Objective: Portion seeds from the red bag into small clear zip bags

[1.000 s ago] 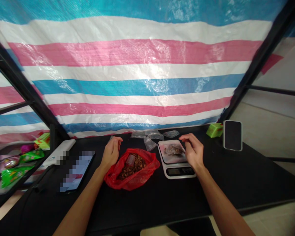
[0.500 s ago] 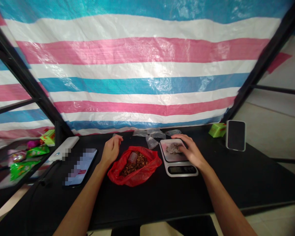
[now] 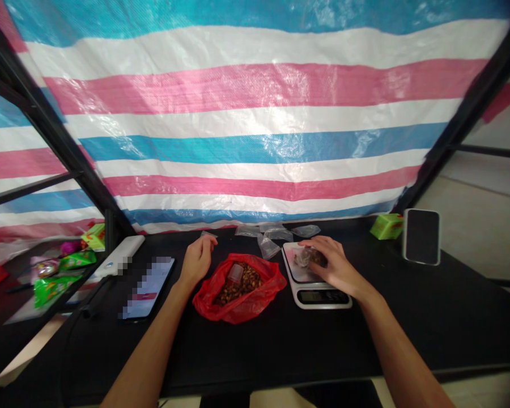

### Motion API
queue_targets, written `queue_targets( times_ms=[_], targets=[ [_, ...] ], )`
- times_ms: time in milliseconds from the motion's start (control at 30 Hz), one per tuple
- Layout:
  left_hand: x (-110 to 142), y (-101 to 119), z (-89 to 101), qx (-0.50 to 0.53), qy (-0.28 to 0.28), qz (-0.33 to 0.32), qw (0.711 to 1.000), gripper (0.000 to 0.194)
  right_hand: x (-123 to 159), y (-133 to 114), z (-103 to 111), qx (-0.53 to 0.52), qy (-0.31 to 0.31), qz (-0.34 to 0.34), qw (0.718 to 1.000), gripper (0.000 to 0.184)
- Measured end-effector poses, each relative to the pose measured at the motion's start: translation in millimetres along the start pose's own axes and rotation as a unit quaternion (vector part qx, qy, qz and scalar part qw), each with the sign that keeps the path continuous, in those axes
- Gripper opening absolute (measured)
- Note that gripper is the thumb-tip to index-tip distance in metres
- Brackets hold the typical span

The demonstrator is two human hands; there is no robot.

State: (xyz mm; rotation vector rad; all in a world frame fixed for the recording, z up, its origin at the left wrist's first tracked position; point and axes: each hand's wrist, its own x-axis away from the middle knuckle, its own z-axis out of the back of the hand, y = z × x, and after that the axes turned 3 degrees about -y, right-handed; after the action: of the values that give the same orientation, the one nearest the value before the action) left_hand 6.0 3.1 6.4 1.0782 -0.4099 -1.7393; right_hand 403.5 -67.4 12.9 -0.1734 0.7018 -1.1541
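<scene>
A small white kitchen scale (image 3: 318, 294) stands on the black table. On its platform lies a little clear bag of brown pieces (image 3: 302, 258). My right hand (image 3: 334, 266) rests over the platform, its fingers closed on that little bag. A red plastic bag (image 3: 240, 289) full of brown pieces lies left of the scale, with a small clear cup (image 3: 235, 273) in it. My left hand (image 3: 198, 259) is beside the red bag's left edge, fingers curled, pinching a small clear bag (image 3: 208, 234).
Several empty clear bags (image 3: 276, 233) lie behind the scale near the striped tarp. A phone (image 3: 148, 288) and a white power bank (image 3: 119, 256) lie at the left. A green box (image 3: 386, 225) and an upright phone (image 3: 422, 236) stand at the right. Snack packets (image 3: 59, 272) fill a left shelf.
My right hand moved from beside the scale onto its platform and closed on the little bag. The left hand has hardly moved. The view has shifted a little.
</scene>
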Motion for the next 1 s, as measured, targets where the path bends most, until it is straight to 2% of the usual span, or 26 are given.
queue_targets(
  times_ms=[67, 167, 267, 333, 533, 633, 767, 867, 1000],
  targets=[
    [0, -3, -0.6, 0.003, 0.0, 0.0, 1.0, 0.044, -2, -2, -2, -0.003, 0.006, -0.004, 1.0, 0.044],
    [-1, -7, -1.5, 0.008, 0.003, 0.001, 1.0, 0.045, -3, -10, -1, -0.081, 0.002, 0.004, 0.997, 0.036],
    [-1, -7, -2.4, 0.016, 0.01, -0.003, 1.0, 0.044, -4, -27, 1, -0.171, -0.015, 0.01, 0.985, 0.033],
    [0, -6, -3.0, 0.019, 0.013, -0.008, 1.0, 0.044, -6, -43, -1, -0.193, -0.029, 0.02, 0.981, 0.031],
    [0, -5, -3.9, 0.016, 0.014, -0.009, 1.0, 0.045, -28, -94, -28, -0.21, -0.155, 0.059, 0.963, 0.042],
    [-1, -8, -2.6, 0.017, 0.021, -0.009, 1.0, 0.046, -37, -109, -45, -0.202, -0.205, 0.078, 0.954, 0.047],
    [-2, -11, 0.2, 0.023, 0.037, -0.004, 0.999, 0.047, -37, -109, -58, -0.181, -0.189, 0.072, 0.962, 0.044],
    [-3, -14, 0.4, 0.024, 0.047, 0.002, 0.999, 0.047, -33, -103, -59, -0.175, -0.16, 0.059, 0.97, 0.047],
    [-3, -15, -1.6, 0.022, 0.041, 0.006, 0.999, 0.047, -31, -99, -58, -0.168, -0.154, 0.043, 0.973, 0.05]
  ],
)
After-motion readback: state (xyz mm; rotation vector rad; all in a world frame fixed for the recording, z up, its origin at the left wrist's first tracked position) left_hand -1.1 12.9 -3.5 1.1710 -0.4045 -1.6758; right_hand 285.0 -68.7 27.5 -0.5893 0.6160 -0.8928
